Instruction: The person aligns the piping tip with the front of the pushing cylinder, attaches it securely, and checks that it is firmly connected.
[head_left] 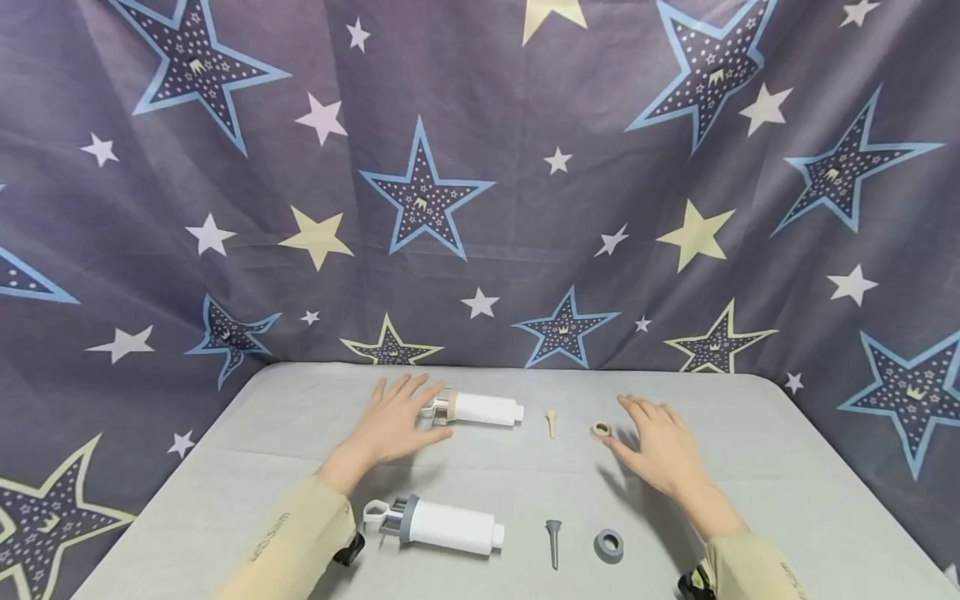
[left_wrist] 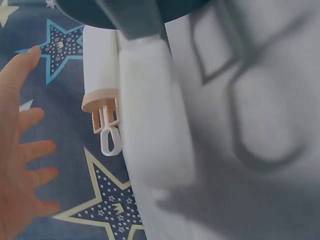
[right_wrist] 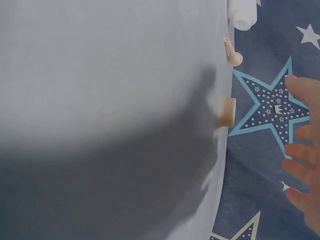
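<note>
White in colour, the far cylinder (head_left: 485, 409) is laid on its side on the pale table (head_left: 480, 463), a beige collar (head_left: 452, 406) being fitted near one end. Beside that end the left hand (head_left: 393, 425) is held with fingers spread; nothing is gripped. The right hand (head_left: 662, 450) is likewise held with fingers extended, nothing gripped, near the beige ring (head_left: 595, 429). The beige pin (head_left: 551, 422) is placed between ring and cylinder. In the near row are laid a second cylinder (head_left: 452, 527), grey-collared, a grey pin (head_left: 553, 542) and a grey ring (head_left: 600, 550). As far as can be judged, both collars are seated, while both pins and both rings are left loose and apart. Whether handling is beginning or complete cannot be established.
</note>
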